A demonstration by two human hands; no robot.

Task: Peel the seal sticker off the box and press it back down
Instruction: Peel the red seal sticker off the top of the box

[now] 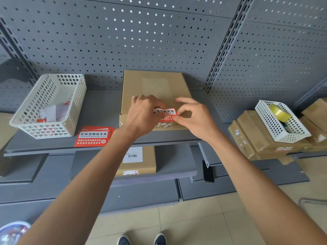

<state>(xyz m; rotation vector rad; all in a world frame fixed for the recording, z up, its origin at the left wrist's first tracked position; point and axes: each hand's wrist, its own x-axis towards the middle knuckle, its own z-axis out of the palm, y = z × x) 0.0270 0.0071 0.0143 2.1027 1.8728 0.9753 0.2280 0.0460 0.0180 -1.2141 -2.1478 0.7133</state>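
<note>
Sealing the box: I am handling the seal sticker.
My left hand is steadying it; my right hand is pinching its corner between fingertips, controlling the peel.

Box: plain brown cardboard. Seal sticker: red with a white band carrying black characters. Sticker stack: the same red, white and black. Left basket and right basket: white, square-grid mesh. Tape roll: yellow. Back panel: grey, dotted with regular holes. Shelf: grey. Floor: beige tiles.
</note>
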